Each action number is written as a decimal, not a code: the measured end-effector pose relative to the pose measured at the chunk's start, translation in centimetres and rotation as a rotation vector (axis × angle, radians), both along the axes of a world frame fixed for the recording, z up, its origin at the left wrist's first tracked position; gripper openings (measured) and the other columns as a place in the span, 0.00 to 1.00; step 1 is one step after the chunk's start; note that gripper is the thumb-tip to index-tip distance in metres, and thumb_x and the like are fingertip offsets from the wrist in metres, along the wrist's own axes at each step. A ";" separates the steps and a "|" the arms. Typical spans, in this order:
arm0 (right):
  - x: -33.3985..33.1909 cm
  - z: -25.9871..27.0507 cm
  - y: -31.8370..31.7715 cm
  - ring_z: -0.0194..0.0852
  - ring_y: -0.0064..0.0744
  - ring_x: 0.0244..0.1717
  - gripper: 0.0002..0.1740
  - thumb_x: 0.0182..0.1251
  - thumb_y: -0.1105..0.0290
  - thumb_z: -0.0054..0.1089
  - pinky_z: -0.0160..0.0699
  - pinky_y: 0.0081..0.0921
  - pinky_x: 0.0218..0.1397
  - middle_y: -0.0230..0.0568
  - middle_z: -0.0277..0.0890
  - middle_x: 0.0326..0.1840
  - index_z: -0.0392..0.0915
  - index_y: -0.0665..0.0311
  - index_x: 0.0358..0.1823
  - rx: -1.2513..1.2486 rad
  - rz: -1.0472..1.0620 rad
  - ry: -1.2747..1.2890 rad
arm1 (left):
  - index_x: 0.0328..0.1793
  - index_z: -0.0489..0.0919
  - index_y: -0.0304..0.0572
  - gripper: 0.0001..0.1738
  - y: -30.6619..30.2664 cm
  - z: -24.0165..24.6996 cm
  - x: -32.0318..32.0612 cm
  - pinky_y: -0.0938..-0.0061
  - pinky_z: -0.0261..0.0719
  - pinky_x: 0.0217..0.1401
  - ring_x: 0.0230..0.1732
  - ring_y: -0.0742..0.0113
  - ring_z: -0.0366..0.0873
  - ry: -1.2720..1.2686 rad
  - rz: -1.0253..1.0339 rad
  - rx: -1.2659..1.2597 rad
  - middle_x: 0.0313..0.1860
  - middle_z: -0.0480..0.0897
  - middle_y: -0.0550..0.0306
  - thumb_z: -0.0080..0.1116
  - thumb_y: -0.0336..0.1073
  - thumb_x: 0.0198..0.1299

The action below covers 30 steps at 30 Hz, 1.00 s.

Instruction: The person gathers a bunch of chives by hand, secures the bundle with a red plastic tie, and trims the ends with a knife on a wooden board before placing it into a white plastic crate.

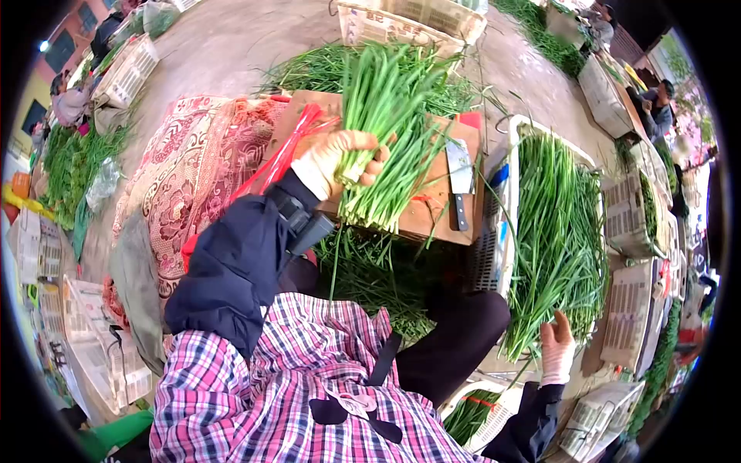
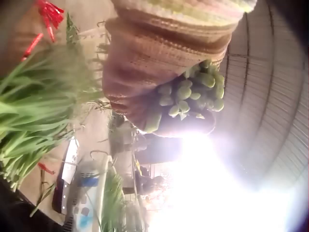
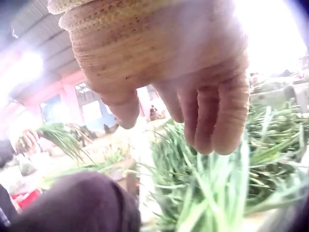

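My left hand [image 1: 340, 158] wears a pale knit glove and grips a bunch of garlic chives [image 1: 386, 81] near the stem ends, leaves pointing away from me. Their pale cut ends [image 2: 188, 94] poke out of the fist in the left wrist view. Under that hand, more garlic chives [image 1: 378, 202] lie on a wooden board [image 1: 426, 220]. A knife [image 1: 460, 174] with a dark handle rests at the board's right side. My gloved right hand [image 1: 556, 347] holds nothing, its fingers relaxed over the near end of a white crate [image 1: 505, 255] full of long chives [image 1: 556, 224].
Red plastic strips [image 1: 282, 158] lie left of the board, beside a patterned red cloth [image 1: 193, 177]. Loose greens [image 1: 309, 69] spread behind the board. A small basket [image 1: 494, 420] stands by my right knee [image 1: 471, 316]. Further crates [image 1: 629, 309] line the right side.
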State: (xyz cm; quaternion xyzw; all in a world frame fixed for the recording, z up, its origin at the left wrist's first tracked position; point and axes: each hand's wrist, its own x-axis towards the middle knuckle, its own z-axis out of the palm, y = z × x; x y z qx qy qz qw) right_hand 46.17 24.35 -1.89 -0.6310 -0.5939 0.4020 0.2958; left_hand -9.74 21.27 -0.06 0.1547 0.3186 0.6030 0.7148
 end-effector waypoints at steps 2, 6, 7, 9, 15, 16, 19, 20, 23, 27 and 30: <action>-5.3 2.6 2.1 0.70 0.18 0.34 0.24 0.64 0.76 0.60 0.73 0.17 0.40 0.32 0.76 0.36 0.71 0.69 0.63 -0.025 0.113 0.025 | 0.59 0.73 0.34 0.22 0.1 -3.0 -0.1 0.73 0.83 0.24 0.27 0.66 0.81 -0.057 -0.007 -0.073 0.36 0.82 0.53 0.60 0.33 0.58; -17.3 4.4 4.9 0.72 0.17 0.35 0.20 0.63 0.76 0.58 0.73 0.16 0.39 0.33 0.79 0.38 0.75 0.69 0.58 -0.030 0.413 0.049 | 0.51 0.77 0.36 0.16 -0.1 -9.0 -0.7 0.70 0.84 0.25 0.27 0.66 0.83 -0.050 0.039 -0.202 0.36 0.84 0.53 0.62 0.35 0.59; -20.4 4.6 5.3 0.73 0.17 0.34 0.20 0.63 0.76 0.59 0.74 0.16 0.39 0.34 0.80 0.38 0.75 0.68 0.57 -0.035 0.504 0.062 | 0.50 0.77 0.36 0.15 -0.1 -10.0 -0.7 0.70 0.84 0.25 0.27 0.66 0.83 -0.078 0.053 -0.250 0.35 0.84 0.53 0.62 0.36 0.59; -26.1 4.7 5.8 0.75 0.19 0.34 0.20 0.60 0.76 0.61 0.75 0.17 0.39 0.37 0.81 0.38 0.76 0.68 0.55 0.127 0.688 -0.015 | 0.49 0.77 0.37 0.14 -0.2 -11.2 -0.7 0.71 0.83 0.25 0.26 0.67 0.83 -0.129 0.035 -0.269 0.36 0.84 0.54 0.60 0.36 0.60; -40.4 1.1 9.2 0.77 0.46 0.54 0.16 0.57 0.70 0.65 0.72 0.41 0.59 0.40 0.81 0.46 0.82 0.57 0.48 0.821 1.187 0.105 | 0.46 0.78 0.34 0.13 -0.8 -12.3 -0.1 0.70 0.83 0.27 0.27 0.64 0.82 -0.255 0.024 -0.287 0.32 0.83 0.53 0.57 0.37 0.62; -42.2 0.2 9.5 0.74 0.45 0.59 0.15 0.57 0.67 0.64 0.66 0.46 0.64 0.38 0.81 0.47 0.82 0.56 0.47 0.839 1.251 0.095 | 0.45 0.79 0.36 0.12 -0.8 -12.4 0.0 0.71 0.82 0.26 0.27 0.63 0.82 -0.239 0.026 -0.237 0.29 0.82 0.53 0.57 0.37 0.61; -46.3 -2.8 10.1 0.67 0.44 0.68 0.14 0.60 0.64 0.60 0.43 0.52 0.76 0.35 0.81 0.52 0.83 0.55 0.47 0.755 1.432 0.044 | 0.43 0.79 0.38 0.11 -0.4 -11.1 0.1 0.73 0.81 0.25 0.25 0.63 0.81 -0.125 -0.012 -0.170 0.29 0.82 0.53 0.58 0.37 0.59; -47.2 -3.8 10.5 0.68 0.43 0.67 0.12 0.61 0.64 0.60 0.40 0.52 0.77 0.34 0.82 0.50 0.84 0.54 0.45 0.706 1.481 0.026 | 0.42 0.79 0.41 0.10 -0.2 -10.1 0.5 0.73 0.79 0.24 0.25 0.65 0.81 -0.035 0.098 -0.331 0.30 0.82 0.55 0.60 0.36 0.57; -48.7 -7.9 11.3 0.74 0.40 0.62 0.08 0.63 0.62 0.60 0.36 0.54 0.78 0.32 0.85 0.38 0.86 0.54 0.36 0.531 1.488 0.041 | 0.36 0.77 0.39 0.09 0.2 -13.0 0.2 0.74 0.73 0.19 0.22 0.66 0.78 -0.255 0.030 -0.341 0.26 0.80 0.57 0.62 0.35 0.52; -49.0 -10.0 12.0 0.79 0.38 0.55 0.05 0.53 0.62 0.67 0.40 0.54 0.78 0.33 0.84 0.31 0.85 0.52 0.30 0.639 1.474 0.158 | 0.48 0.76 0.33 0.19 0.0 -14.1 0.7 0.66 0.84 0.25 0.27 0.56 0.83 -0.292 0.075 -0.294 0.34 0.82 0.47 0.60 0.38 0.53; -49.0 -10.3 12.4 0.79 0.39 0.54 0.06 0.54 0.62 0.66 0.40 0.54 0.77 0.36 0.84 0.34 0.85 0.55 0.29 0.550 1.459 0.213 | 0.52 0.75 0.34 0.23 -0.3 -11.3 0.9 0.57 0.84 0.38 0.35 0.52 0.83 -0.178 0.022 -0.334 0.41 0.83 0.44 0.57 0.44 0.56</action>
